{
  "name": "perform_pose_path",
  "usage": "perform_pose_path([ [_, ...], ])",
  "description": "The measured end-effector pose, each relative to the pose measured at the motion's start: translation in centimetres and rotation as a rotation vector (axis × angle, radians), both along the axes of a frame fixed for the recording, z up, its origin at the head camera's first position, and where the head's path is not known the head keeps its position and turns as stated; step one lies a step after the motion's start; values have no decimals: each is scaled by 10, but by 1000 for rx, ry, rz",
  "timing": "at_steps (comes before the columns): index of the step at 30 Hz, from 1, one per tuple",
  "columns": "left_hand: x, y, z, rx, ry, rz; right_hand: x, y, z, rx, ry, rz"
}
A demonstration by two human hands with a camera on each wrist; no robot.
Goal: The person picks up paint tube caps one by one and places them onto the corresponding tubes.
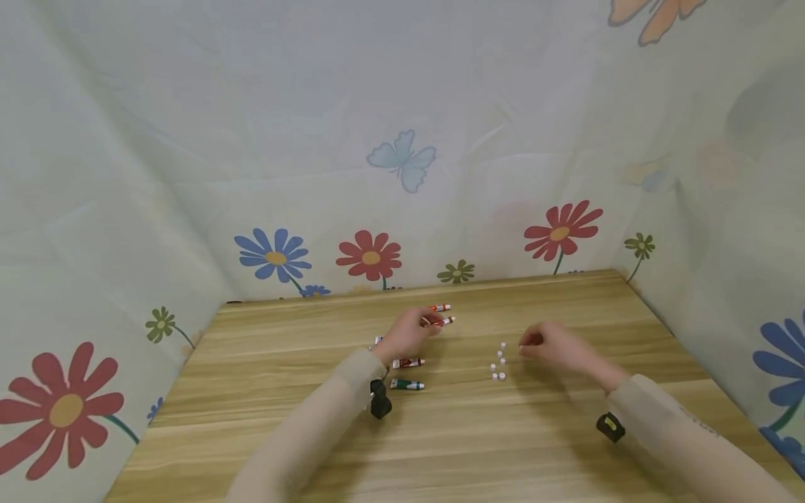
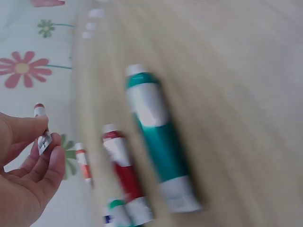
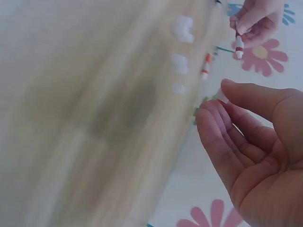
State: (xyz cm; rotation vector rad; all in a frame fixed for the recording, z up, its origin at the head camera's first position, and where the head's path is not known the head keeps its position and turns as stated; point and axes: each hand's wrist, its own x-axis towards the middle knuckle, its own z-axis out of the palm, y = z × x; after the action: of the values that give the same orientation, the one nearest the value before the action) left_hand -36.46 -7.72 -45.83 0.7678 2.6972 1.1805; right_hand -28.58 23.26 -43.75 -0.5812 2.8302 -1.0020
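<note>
Flowered cloth (image 1: pixel 283 133) backs the worktop (image 1: pixel 478 447). Near the lying tubes (image 1: pixel 407 385), the left hand (image 1: pixel 410 333) grips a red-white tube (image 3: pixel 239 48) by its body, leaving its tip free; loose caps (image 1: pixel 501 376) lie between; the right hand (image 1: pixel 560 349) seems to pinch a white cap (image 3: pixel 221 96).

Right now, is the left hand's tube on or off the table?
Off: fingers pinch the tube, with cloth behind it in both wrist views.
</note>
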Motion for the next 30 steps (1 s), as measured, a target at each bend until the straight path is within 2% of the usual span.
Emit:
perform_pose_path([
  [4, -4, -3, 16, 77, -3, 5, -3, 5, 16, -36, 34, -41],
  [8, -5, -6, 32, 88, 26, 19, -4, 8, 30, -86, 70, -96],
  [12, -5, -9, 42, 89, 30, 34, -2, 8, 39, -122, 109, -149],
  [18, 5, -13, 60, 125, 8, 25, 4, 6, 51, -161, 164, -196],
  [24, 17, -19, 87, 146, 50, 12, 9, -1, 65, -211, 210, -222],
  [30, 34, -26, 107, 166, 93, 13, 21, -8, 85, -295, 186, -221],
])
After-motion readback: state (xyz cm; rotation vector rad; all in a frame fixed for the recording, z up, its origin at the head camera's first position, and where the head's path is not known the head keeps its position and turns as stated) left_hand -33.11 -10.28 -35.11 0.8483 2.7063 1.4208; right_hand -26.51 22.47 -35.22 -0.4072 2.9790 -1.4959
